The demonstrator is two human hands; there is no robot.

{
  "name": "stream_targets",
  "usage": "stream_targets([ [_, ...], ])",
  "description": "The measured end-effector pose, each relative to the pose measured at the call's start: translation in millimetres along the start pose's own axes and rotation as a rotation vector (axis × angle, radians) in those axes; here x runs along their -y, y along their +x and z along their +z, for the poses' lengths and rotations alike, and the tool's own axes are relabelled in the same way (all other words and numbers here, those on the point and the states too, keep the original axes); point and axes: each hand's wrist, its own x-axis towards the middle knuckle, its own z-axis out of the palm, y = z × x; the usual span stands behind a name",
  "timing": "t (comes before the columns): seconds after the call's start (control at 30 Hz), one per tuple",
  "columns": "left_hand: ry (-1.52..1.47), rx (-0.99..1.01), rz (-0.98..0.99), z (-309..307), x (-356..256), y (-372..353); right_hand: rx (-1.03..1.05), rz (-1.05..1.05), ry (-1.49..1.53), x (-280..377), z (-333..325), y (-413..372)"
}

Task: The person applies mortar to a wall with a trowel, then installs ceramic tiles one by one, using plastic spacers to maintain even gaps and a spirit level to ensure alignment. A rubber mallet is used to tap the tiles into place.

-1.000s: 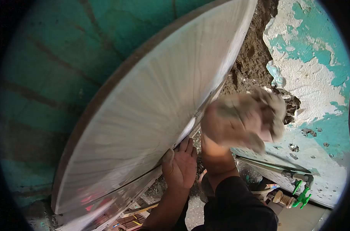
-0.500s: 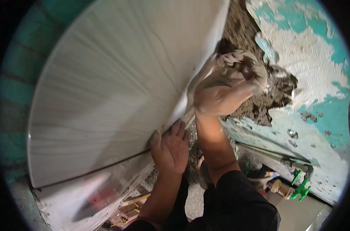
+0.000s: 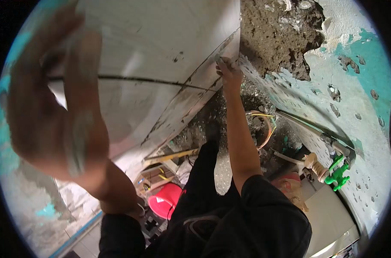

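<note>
My left hand (image 3: 70, 116) is raised close to the camera at the left, in front of the big pale tiled surface (image 3: 161, 38). It is smeared by motion, but a gap shows between thumb and fingers, and I see nothing held in it. Further off, my right hand (image 3: 230, 73) is at the right edge of that surface, by the corner near the wall. Its fingers are curled, with grey on the tips; whether something is in them I cannot make out. A dark seam and a slanting dark line cross the pale surface.
The right wall (image 3: 346, 99) has peeling turquoise paint and a rough brown mortar patch (image 3: 281, 38). A pipe with a green valve (image 3: 338, 174) juts out below. On the floor are a pink bucket (image 3: 166, 201), a wooden box (image 3: 157, 177) and a cable loop (image 3: 268, 129).
My left hand has left the surface's edge and swung up and left toward the camera. My right hand has moved from the mortar patch to that edge. The view has shifted downward.
</note>
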Motion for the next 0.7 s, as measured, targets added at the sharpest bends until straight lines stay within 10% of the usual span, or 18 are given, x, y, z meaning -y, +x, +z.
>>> stream_targets([
  [0.1, 0.612, 0.224, 0.238, 7.2, -19.2, 35.6, 0.095, 0.06, 0.013, 14.7, 21.0, -15.7],
  [0.7, 1.049, 0.32, 0.287, 9.8, -59.4, 53.4, 0.244, 0.092, -0.259, -2.3, 44.5, -56.9],
])
